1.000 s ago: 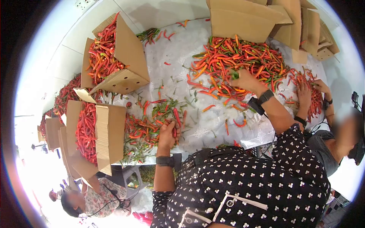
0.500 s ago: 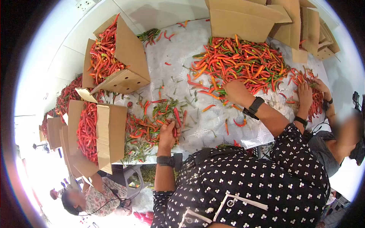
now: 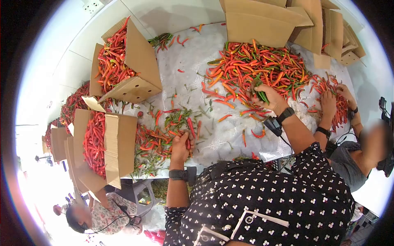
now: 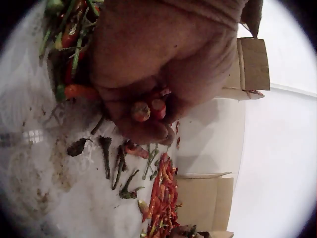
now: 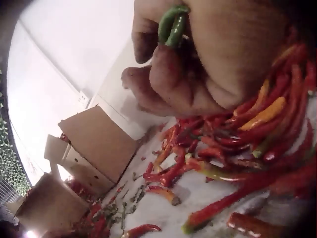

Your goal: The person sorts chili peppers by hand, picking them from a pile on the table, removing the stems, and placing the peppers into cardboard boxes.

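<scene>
In the head view my left hand is over a heap of red chillies and loose green stems. It grips a few red chillies, two of whose ends poke out between curled fingers in the left wrist view. Farther right, my right hand is at the near side of a large pile of red, orange and green chillies. Green chillies are held in its curled fingers, and they also show beside the thumb in the head view.
Cardboard boxes full of red chillies stand at the left, and another box is behind the large pile. Another person's hands work at a smaller pile on the right. Stems lie scattered over the pale tabletop.
My right hand dipped down to the near left of the pile, then came back right and now shows more green chillies in it. The left hand has stayed in place.
</scene>
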The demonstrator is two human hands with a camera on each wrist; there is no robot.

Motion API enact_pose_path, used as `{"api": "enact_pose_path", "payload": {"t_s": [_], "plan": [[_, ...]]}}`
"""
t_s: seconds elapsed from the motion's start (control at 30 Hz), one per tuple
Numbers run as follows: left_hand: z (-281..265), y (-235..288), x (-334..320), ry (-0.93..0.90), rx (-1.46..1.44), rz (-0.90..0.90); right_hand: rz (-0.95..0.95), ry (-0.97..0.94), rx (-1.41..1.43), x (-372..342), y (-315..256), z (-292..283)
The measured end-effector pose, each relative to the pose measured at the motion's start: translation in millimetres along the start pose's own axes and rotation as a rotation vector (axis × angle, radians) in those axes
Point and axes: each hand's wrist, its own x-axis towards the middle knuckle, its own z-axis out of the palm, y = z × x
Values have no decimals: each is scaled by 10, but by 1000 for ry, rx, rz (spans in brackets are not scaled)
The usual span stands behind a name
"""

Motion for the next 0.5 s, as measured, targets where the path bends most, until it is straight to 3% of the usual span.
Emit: {"api": "enact_pose_path", "payload": {"t_s": [0.17, 0.27, 0.3, 0.33, 0.43, 0.5], "plan": [[5, 2, -13, 5, -22, -10, -21, -74, -151, 274, -11, 154], [40, 21, -34, 14, -32, 12, -559, 59, -1314, 475, 56, 376], [26, 17, -16, 15, -30, 16, -635, 72, -1605, 511, 54, 467], [-8, -5, 10, 1, -28, 5, -639, 69, -1602, 550, 73, 512], [-50, -29, 20, -23, -15, -24, -665, 3, -2306, 713, 193, 559], [28, 13, -27, 30, 24, -18, -769, -62, -2308, 735, 227, 570]]}}
